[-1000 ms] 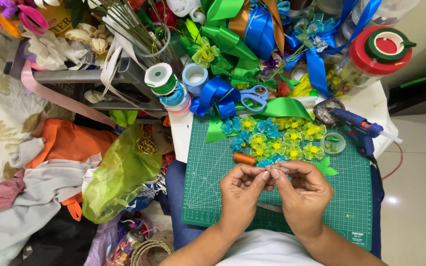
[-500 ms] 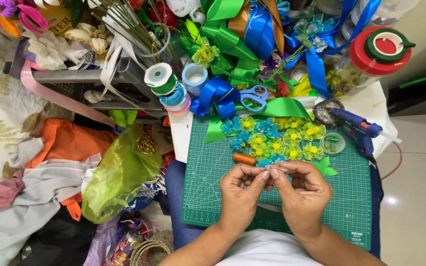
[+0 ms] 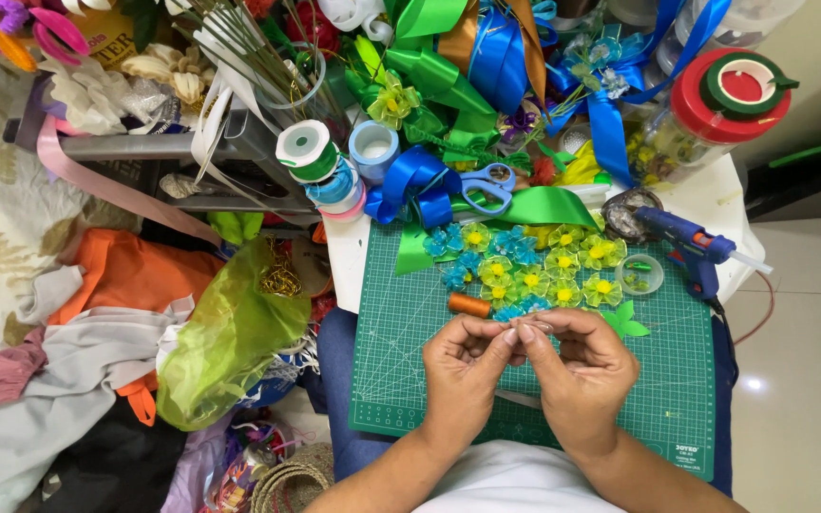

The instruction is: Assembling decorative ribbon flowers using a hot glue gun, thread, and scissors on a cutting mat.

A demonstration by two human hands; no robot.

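Fingertips pinched together over cutting mat

Left hand [image 3: 463, 366] and right hand [image 3: 582, 366] meet fingertip to fingertip, pinching something too small to identify, above the green cutting mat [image 3: 401, 380]. Just beyond lie an orange thread spool [image 3: 469, 304] and ribbon flowers [image 3: 534, 266].

arms: bare, no sleeves | top: white | lap: blue trousers | wrists: unadorned

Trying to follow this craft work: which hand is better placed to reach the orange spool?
Probably the left hand: the orange spool lies on the green mat just above it, while the right hand sits farther across. Both hands are pinched together.
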